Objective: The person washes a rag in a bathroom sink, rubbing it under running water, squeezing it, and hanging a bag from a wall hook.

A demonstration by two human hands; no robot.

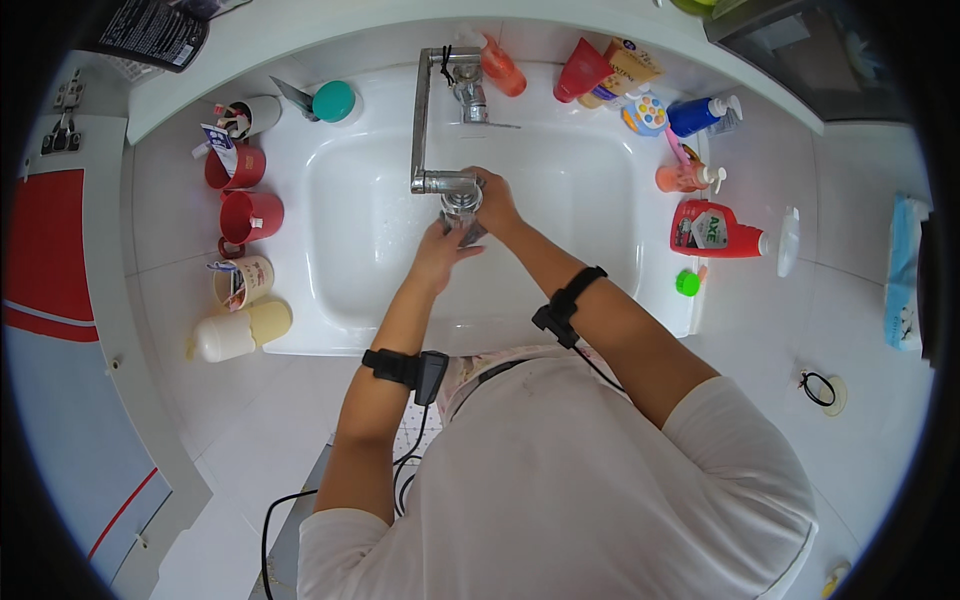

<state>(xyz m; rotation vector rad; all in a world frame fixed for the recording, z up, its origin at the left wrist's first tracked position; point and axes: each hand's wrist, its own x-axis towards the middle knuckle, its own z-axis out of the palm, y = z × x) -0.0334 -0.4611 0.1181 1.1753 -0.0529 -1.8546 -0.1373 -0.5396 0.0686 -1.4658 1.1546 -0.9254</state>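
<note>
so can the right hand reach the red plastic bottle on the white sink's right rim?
Probably yes: only sink lies between right hand and red bottle, though that hand's at the metal faucet.

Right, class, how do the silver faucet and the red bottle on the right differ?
The faucet is bare silver; the red bottle carries a label. The faucet reaches over the sink; the bottle is at its right side. The left hand and right hand are at the faucet's end; neither touches the bottle. Both are at the sink.

Chrome faucet (419, 120), long angular arm reaching over white sink (365, 275), rounded spout end above basin. Just below spout, small dark grey thing (473, 234), partly hidden, kind unclear from here.
</note>
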